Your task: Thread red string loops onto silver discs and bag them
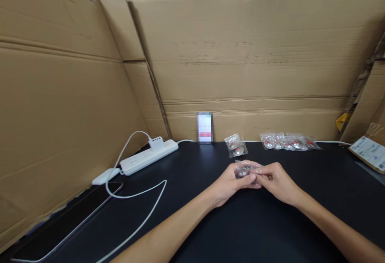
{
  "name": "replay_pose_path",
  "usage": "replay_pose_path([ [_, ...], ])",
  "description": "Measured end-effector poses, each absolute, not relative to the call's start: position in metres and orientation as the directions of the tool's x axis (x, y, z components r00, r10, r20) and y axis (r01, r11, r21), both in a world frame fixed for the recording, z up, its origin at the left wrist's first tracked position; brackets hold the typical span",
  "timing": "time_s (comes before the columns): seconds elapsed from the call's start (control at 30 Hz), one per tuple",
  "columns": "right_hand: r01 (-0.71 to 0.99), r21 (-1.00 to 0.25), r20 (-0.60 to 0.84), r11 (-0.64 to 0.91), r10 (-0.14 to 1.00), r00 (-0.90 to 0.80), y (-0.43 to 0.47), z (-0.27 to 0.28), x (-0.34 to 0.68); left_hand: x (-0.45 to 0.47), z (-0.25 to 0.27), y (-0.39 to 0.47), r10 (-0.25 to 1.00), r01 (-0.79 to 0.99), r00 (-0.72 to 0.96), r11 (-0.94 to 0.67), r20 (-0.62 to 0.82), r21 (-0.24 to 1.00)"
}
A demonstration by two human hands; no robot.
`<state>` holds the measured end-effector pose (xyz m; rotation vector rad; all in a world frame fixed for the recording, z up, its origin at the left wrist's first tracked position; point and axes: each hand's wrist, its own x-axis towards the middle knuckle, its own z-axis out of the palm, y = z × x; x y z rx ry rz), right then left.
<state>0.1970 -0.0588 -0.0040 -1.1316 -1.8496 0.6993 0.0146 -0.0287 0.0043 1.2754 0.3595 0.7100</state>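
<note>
Between my two hands is a small clear plastic bag point(242, 171) with a shiny round metal piece inside, partly hidden by fingers. My left hand point(237, 179) is closed around the bag from the left, thumb across the front. From the right, my right hand point(272, 177) pinches the bag's edge between thumb and fingers. Just beyond the hands lies a clear bag holding round silver pieces with red marks point(237, 146). Farther right, several similar bagged pieces point(288, 142) lie in a row by the cardboard wall.
A phone point(205, 128) leans on the back cardboard wall point(240, 54). At left are a white power strip point(150, 158) with a charger, a looping white cable point(150, 213) and a dark flat panel point(69, 223). A labelled brown package point(369, 150) sits at far right on the black table point(255, 231).
</note>
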Motion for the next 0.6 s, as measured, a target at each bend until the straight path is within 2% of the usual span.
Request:
replay_pose_path([
  [0.17,0.431,-0.781,0.353,0.453,0.888,-0.294,-0.059,-0.001,0.198,0.013,0.01,-0.026,0.647,-0.204,0.751,0.039,0.131,0.978],
  [0.3,0.443,-0.771,0.372,0.458,0.888,-0.27,-0.058,0.003,0.199,0.008,0.019,-0.021,0.693,-0.11,0.714,-0.028,0.098,0.994],
  [0.47,0.451,-0.764,0.403,0.462,0.887,-0.226,-0.055,0.001,0.202,0.007,0.019,-0.016,0.785,-0.154,0.602,-0.062,0.143,0.986],
  [0.6,0.5,-0.739,0.404,0.451,0.891,-0.206,-0.052,-0.004,0.204,0.012,0.01,-0.02,0.785,-0.153,0.604,-0.061,0.142,0.986],
])
